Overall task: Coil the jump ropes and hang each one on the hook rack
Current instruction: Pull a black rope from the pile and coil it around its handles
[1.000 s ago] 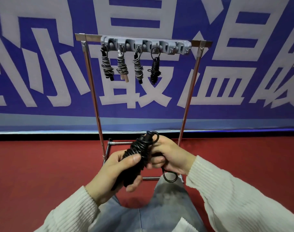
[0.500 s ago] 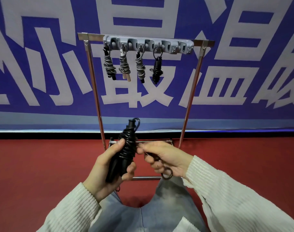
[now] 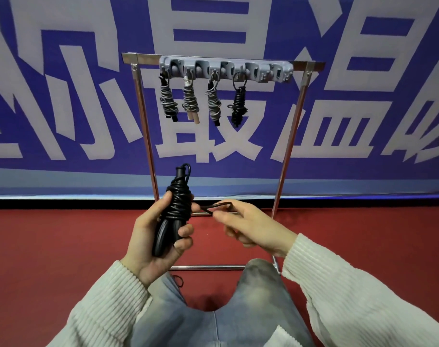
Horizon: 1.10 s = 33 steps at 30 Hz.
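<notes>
While our left hand [image 3: 152, 236] grips the coiled black jump rope [image 3: 174, 211] upright, our right hand [image 3: 248, 227] pinches its loose end loop [image 3: 217, 206] (pulled sideways), w/ four ropes hanging on the hook rack [image 3: 226, 70] above.

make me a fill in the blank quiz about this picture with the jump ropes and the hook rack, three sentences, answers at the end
The number of coiled ropes already hanging on the hook rack is ____.
The black jump rope bundle is gripped by the ____ hand.
The right hand pinches the rope's loose end, which sticks out of the bundle as a small ____.

Missing words: four; left; loop
</notes>
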{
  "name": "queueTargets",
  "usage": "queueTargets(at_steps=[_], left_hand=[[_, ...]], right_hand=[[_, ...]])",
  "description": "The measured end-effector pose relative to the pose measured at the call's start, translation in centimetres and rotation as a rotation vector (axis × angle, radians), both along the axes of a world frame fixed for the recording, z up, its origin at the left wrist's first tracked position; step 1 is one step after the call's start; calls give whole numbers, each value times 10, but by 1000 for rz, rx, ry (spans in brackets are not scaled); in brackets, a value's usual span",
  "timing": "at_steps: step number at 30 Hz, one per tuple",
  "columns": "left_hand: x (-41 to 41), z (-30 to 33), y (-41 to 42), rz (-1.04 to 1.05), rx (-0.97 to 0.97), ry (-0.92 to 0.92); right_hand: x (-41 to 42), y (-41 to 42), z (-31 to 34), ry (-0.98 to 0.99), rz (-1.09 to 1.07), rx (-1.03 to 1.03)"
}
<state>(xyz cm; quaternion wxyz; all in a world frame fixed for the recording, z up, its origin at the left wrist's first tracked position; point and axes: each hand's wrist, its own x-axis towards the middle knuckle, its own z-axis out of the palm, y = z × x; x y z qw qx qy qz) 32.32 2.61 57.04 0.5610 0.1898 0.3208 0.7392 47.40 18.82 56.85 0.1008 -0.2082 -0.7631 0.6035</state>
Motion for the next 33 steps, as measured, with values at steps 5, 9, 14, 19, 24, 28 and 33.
queueTargets(at_steps=[5, 9, 14, 19, 24, 28, 33], left_hand=[[-2, 9, -1, 37, -33, 12], [0, 6, -5, -29, 22, -5], [5, 7, -1, -78, 65, -126], [5, -5, 5, -50, 4, -139], [1, 4, 7, 7, 3, -95], [-7, 6, 1, 16, 4, -49], [-6, 5, 0, 20, -71, 3]], right_hand=[[-1, 7, -8, 56, 2, -43], [5, 16, -9, 72, -9, -151], [4, 17, -10, 330, -239, -304], [2, 14, -8, 539, -269, -817], [2, 11, -8, 289, -282, -811], [5, 20, -2, 260, -278, -380], [12, 22, 17, 635, -335, -947]])
